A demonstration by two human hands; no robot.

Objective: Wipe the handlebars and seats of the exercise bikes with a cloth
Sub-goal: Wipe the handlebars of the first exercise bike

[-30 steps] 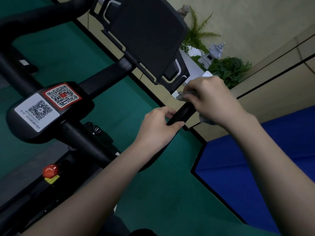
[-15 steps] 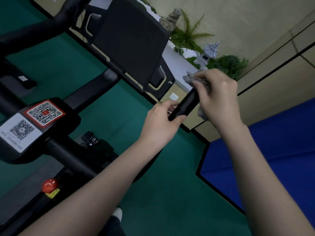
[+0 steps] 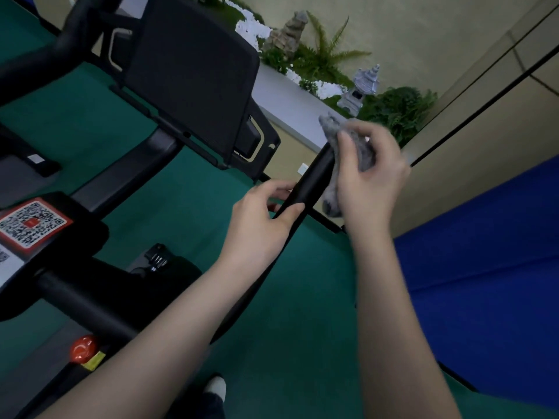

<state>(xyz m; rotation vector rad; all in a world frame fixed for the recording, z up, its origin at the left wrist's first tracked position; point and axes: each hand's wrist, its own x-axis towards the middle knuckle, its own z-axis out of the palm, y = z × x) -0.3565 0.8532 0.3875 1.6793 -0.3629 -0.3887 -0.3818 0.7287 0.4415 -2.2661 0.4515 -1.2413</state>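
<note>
Grey and fuzzy, the cloth [image 3: 331, 128] is bunched in the right hand [image 3: 372, 176], at the upper end of the black handlebar [image 3: 311, 179]. The fingers of this hand curl round the cloth and press it against the side of the bar. One corner of the cloth sticks out above the fingers and another part hangs below the palm. The hand is blurred, so I cannot tell how much of the bar the cloth wraps. The tip of the bar is hidden under the cloth.

The left hand [image 3: 257, 222] grips the same bar lower down, near the right hand but not touching it. Its thumb lies over the top and its fingers curl round the far side. Below this hand the bar goes behind the left forearm, and only a dark edge of it shows.

To the left stands the dark screen [image 3: 190, 77] of the bike, seen at a tilt. A QR label [image 3: 30, 225] is cut off by the left edge and cannot be read. A red knob [image 3: 83, 347] sits low on the frame. Under all this is green floor [image 3: 302, 328], with a blue mat [image 3: 484, 252] at the right. Plants [image 3: 399, 113] and a small stone lantern [image 3: 360, 86] stand by the wall.
</note>
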